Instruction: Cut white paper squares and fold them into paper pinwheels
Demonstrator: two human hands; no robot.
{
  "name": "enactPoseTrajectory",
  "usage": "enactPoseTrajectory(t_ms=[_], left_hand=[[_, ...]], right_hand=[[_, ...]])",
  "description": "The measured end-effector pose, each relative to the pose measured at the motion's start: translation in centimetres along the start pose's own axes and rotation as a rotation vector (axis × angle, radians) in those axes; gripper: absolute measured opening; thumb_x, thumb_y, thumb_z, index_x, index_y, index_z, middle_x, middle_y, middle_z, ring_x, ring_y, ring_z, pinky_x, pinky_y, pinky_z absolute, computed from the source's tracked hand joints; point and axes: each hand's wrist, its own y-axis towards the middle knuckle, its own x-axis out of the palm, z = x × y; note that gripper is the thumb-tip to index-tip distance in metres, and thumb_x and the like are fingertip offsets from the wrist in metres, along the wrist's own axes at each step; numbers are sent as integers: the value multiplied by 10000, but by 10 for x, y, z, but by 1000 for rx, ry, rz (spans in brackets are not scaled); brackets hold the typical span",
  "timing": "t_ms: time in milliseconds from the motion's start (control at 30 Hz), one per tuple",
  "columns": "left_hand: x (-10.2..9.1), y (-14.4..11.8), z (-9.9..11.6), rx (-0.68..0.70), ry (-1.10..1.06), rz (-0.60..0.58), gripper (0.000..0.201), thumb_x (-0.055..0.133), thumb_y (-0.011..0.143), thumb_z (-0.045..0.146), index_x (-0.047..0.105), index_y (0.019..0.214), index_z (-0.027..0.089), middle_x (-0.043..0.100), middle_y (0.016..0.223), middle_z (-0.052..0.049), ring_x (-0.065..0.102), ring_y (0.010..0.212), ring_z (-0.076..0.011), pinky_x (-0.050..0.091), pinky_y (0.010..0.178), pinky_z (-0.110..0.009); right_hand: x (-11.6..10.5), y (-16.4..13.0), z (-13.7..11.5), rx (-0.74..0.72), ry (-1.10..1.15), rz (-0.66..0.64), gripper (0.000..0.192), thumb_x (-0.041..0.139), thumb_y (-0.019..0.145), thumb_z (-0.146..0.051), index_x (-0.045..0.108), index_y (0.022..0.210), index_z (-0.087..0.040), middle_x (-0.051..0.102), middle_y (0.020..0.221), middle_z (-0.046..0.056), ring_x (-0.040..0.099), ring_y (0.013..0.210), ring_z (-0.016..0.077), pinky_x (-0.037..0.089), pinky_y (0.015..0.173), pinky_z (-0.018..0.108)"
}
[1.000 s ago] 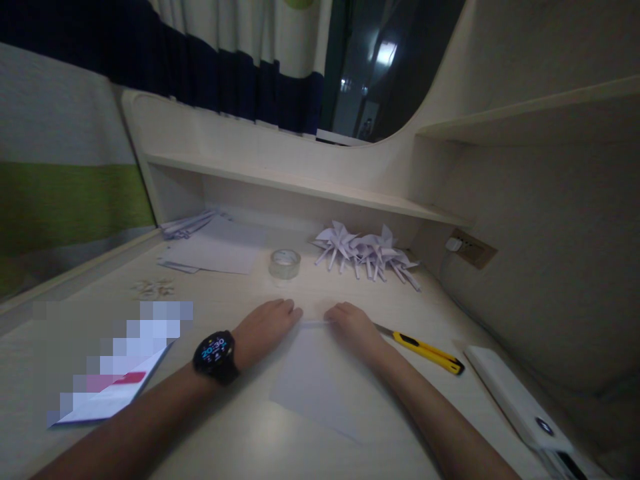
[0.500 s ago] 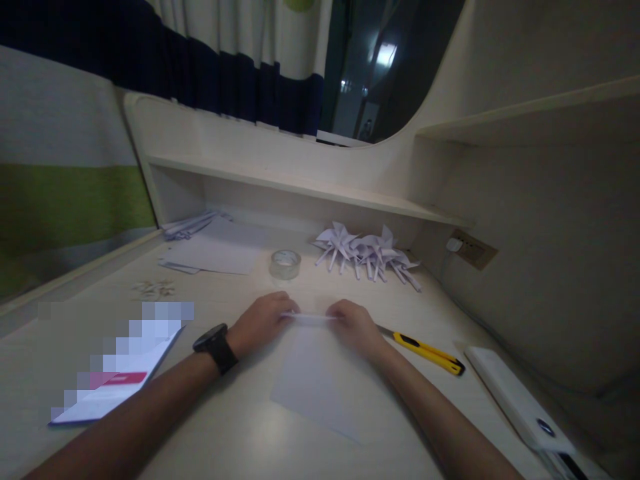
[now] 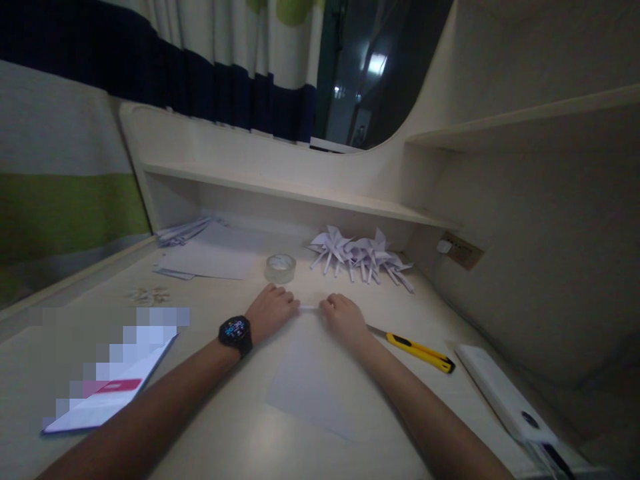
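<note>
While both hands, left hand [image 3: 273, 310] and right hand [image 3: 343, 319], pinch the rolled far edge of a paper sheet [image 3: 305, 387] on the desk [image 3: 225, 440], uneven pressure risks a skewed roll.

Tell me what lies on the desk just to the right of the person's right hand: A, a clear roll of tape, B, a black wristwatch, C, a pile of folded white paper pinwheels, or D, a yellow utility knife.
D: the yellow utility knife lies flat on the desk just right of the right hand, while the clear roll of tape and the folded white paper pinwheels sit farther back.
</note>
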Motion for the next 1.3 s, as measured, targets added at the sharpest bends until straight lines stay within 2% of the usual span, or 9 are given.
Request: enactPoseTrajectory(t_ms=[200, 400, 567, 800, 967, 1167, 1300], left_hand=[[7, 0, 5, -26, -34, -20, 151, 512, 882, 162, 660, 856, 146, 628, 828, -94, 566, 842, -219, 403, 721, -325], [-3, -3, 12, -63, -87, -39, 170, 507, 841, 98, 672, 850, 139, 632, 834, -105, 570, 836, -226, 418, 720, -328], [-6, -3, 11, -77, -163, -66, 183, 506, 822, 109, 680, 829, 168, 638, 790, -78, 586, 802, -210, 414, 702, -309], [-2, -7, 6, -94, -226, -85, 202, 477, 857, 163, 672, 805, 176, 656, 815, -69, 608, 801, -199, 419, 705, -290], [-10, -7, 10, -77, -212, -118, 180, 485, 833, 130, 660, 806, 163, 653, 774, -77, 614, 752, -211, 426, 665, -300], [-28, -7, 25, 29, -73, -184, 198, 479, 810, 40, 654, 754, 112, 638, 759, -120, 617, 714, -232, 446, 624, -323], [-26, -4, 29, 13, -67, -190, 200, 485, 825, 51, 654, 737, 112, 636, 740, -123, 624, 713, -231, 455, 628, -326]], right_hand=[[-9, 3, -2, 9, 63, -98, 179, 492, 833, -131, 604, 960, -188, 596, 942, 75, 541, 897, 192, 394, 744, 259], [-12, 0, 2, -17, 235, -135, 183, 470, 842, -141, 646, 880, -170, 616, 892, 65, 563, 824, 154, 379, 753, 235], [-9, 1, 2, 18, 309, -105, 181, 511, 801, -114, 676, 856, -164, 645, 855, 73, 548, 885, 174, 368, 796, 250], [-6, 3, 5, -12, 370, -116, 190, 533, 791, -113, 694, 867, -178, 667, 879, 43, 587, 851, 140, 390, 781, 215], [-11, 2, 3, -37, 358, -142, 187, 529, 801, -112, 686, 882, -175, 667, 887, 45, 597, 843, 142, 396, 768, 213], [-18, 2, -4, -89, 178, -206, 180, 484, 846, -149, 652, 909, -155, 653, 930, 83, 593, 874, 169, 406, 774, 242], [-19, 8, -7, -111, 119, -251, 194, 463, 838, -119, 643, 909, -128, 657, 928, 121, 612, 857, 194, 426, 771, 270]])
